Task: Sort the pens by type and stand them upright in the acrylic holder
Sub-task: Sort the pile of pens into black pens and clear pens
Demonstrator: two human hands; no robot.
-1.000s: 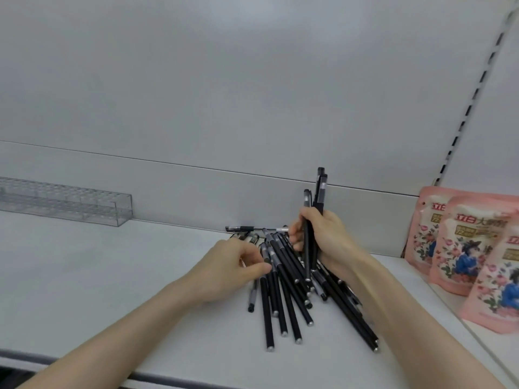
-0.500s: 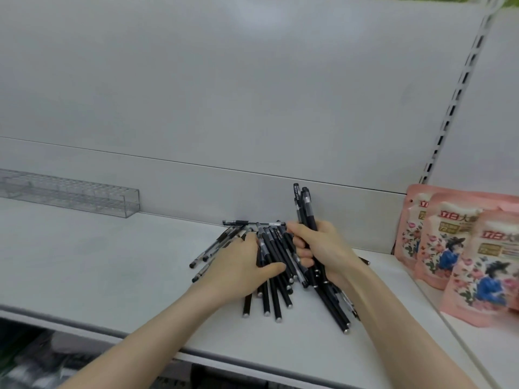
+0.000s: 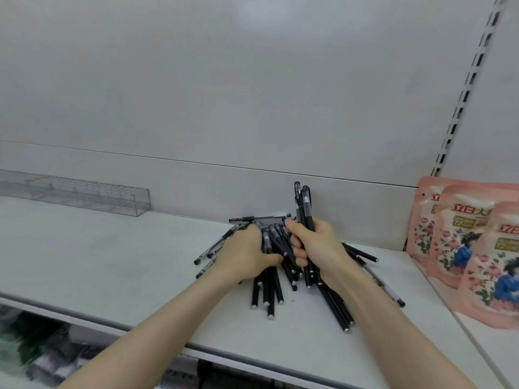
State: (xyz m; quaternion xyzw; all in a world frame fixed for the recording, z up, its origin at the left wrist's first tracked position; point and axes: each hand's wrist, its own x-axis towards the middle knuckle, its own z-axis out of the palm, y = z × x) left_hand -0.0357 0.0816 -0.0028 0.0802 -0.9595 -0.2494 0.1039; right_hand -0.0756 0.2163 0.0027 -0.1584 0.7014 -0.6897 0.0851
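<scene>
**Sorting under way, holder empty**

The right hand (image 3: 314,248) has its fingers (image 3: 299,245) wrapped around a small upright bunch of black clip pens (image 3: 304,209), their tops standing above the fist. The left hand (image 3: 247,254) lies on the pile of pens (image 3: 269,284), fingers curled into it, thumb pressed against the barrels. Most pens lie loose and mixed on the shelf (image 3: 112,262), fanning from 4 to 9 o'clock around the hands. The acrylic holder (image 3: 84,196) sits well apart at 10 o'clock, with no pen visible in it. Judging by this, only a first handful is gathered; nearly all sorting and every placement remain.
</scene>
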